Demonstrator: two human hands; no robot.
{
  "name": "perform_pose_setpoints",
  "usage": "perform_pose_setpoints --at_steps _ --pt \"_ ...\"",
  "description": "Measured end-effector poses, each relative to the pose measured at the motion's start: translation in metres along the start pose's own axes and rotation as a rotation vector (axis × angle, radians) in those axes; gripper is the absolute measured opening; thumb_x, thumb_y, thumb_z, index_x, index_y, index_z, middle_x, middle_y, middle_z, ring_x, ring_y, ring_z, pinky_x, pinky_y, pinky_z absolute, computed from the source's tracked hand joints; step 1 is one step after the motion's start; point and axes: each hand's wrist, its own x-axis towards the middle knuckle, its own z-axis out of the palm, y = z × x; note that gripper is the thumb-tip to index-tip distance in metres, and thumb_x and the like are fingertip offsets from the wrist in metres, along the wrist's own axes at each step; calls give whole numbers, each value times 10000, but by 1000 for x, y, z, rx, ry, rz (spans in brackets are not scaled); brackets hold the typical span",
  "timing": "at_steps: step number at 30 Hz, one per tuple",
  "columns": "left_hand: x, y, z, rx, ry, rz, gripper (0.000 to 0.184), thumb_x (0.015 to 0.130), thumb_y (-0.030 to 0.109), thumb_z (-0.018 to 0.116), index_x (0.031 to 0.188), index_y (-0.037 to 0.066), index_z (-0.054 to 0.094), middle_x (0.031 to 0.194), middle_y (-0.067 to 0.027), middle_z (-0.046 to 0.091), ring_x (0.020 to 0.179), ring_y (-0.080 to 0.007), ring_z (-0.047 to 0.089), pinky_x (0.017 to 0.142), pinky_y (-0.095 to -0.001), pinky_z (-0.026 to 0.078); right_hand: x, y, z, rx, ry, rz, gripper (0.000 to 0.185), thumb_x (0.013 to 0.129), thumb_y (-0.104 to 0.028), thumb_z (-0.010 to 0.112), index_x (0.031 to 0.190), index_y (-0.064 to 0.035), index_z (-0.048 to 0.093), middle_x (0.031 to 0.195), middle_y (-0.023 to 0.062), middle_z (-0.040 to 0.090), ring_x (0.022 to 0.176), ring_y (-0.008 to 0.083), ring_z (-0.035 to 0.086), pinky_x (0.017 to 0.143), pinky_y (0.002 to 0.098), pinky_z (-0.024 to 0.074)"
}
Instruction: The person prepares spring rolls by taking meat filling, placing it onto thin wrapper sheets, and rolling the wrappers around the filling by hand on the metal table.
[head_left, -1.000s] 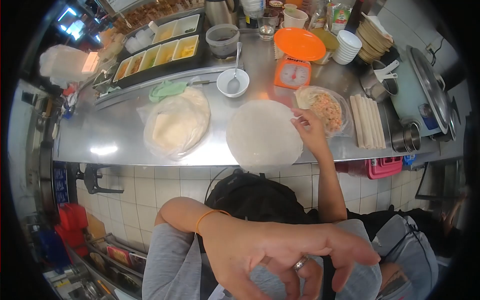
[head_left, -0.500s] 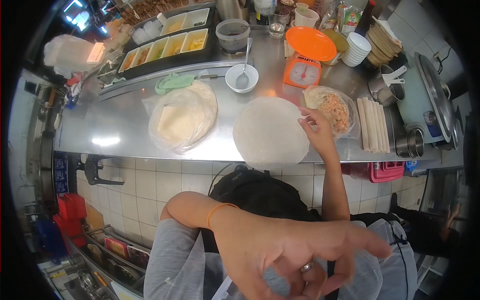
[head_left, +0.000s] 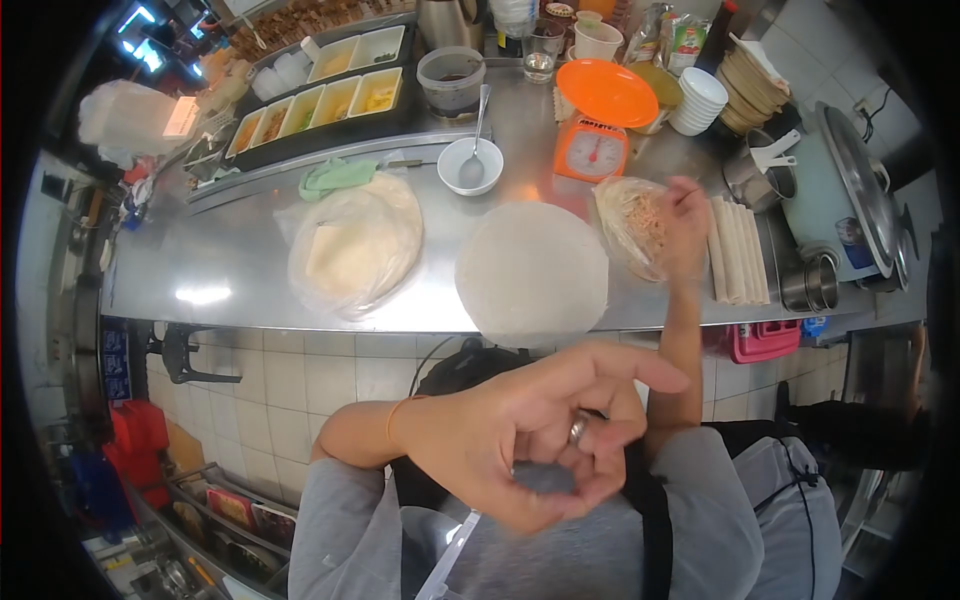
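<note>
Close to the camera, above my lap, is my left hand point(head_left: 535, 435), with a ring on one finger and an orange band at the wrist. Its index finger stretches out while the others curl loosely; nothing shows in them. My right hand point(head_left: 684, 225) is over the right side of a clear plastic bag of shredded orange-white filling point(head_left: 640, 222), fingers slightly bent and a bit blurred. Whether they touch the filling is unclear. A round, thin white wrapper sheet point(head_left: 532, 275) lies flat at the counter's front edge. Right of my hand are several pale rolls point(head_left: 737, 250) side by side.
A plastic bag of round wrappers point(head_left: 355, 245) lies at left, a green cloth point(head_left: 337, 178) behind it. Behind the sheet stand a white bowl with a spoon point(head_left: 470, 172) and an orange scale point(head_left: 597, 150). Steel pots point(head_left: 808, 284) and a large cooker point(head_left: 840, 190) are at right.
My right hand has moved from the wrapper sheet's right edge rightward, over the bag of filling. My left hand has shifted up and left in view.
</note>
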Motion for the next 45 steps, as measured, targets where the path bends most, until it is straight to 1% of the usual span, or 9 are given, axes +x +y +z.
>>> perform_pose_setpoints --at_steps 2,5,10,13,17,20,23,27,45 --pt "-1 -1 1 156 30 47 805 682 -206 594 1387 19 276 949 -71 394 794 -185 555 671 -296 471 58 9 -24 169 129 39 333 860 -65 629 1169 -17 515 762 1 572 795 132 585 725 256 479" --pt "-1 9 2 182 12 -32 842 672 -238 581 1400 41 264 951 -65 393 799 -181 548 672 -292 466 139 73 -48 648 -303 455 384 862 -82 620 1212 -28 471 852 41 570 889 180 590 775 314 492" --pt "15 2 3 315 212 -120 802 719 -202 555 1412 63 254 995 -51 381 854 -142 502 738 -278 452 169 84 -22 -714 480 -641 400 809 -66 621 1195 -28 523 1087 142 547 1022 313 525 930 383 443" --pt "36 -4 16 169 267 -133 775 747 -179 548 1418 70 250 1016 -50 382 887 -126 480 767 -270 438 161 50 -33 -574 424 -673 455 771 -20 615 1219 -40 540 1112 139 547 985 281 543 869 358 467" --pt "58 -10 40 89 161 -194 792 738 -185 565 1420 55 243 1042 -57 396 894 -135 475 769 -273 437 124 79 -59 -281 213 -372 307 858 -30 586 1164 -51 576 993 36 590 876 102 556 765 235 449" --pt "57 -35 20 42 -162 102 834 681 -126 679 1398 -23 266 942 -85 476 771 -176 599 631 -290 533 55 31 -49 -67 -9 -128 272 897 -23 565 1169 -26 566 951 10 555 852 69 532 749 221 459" --pt "44 7 11 -236 -47 -260 817 713 -184 591 1417 29 235 1080 -73 402 914 -157 476 759 -279 451 4 -2 -46 6 -75 -57 266 902 -32 567 1165 0 556 962 17 558 857 72 536 760 214 448" --pt "39 11 14 -362 -158 -308 882 687 -151 643 1429 -2 191 1056 -119 446 867 -186 505 728 -311 484 -39 -26 -47 70 -181 100 272 897 -26 569 1165 18 548 962 23 556 858 85 543 788 221 440" --pt "30 -18 38 -292 -197 -73 869 659 -99 733 1384 -84 253 948 -137 539 763 -208 654 629 -290 579 -68 -38 -29 -90 -352 47 289 890 -29 575 1177 6 558 960 21 564 871 93 543 803 244 440"
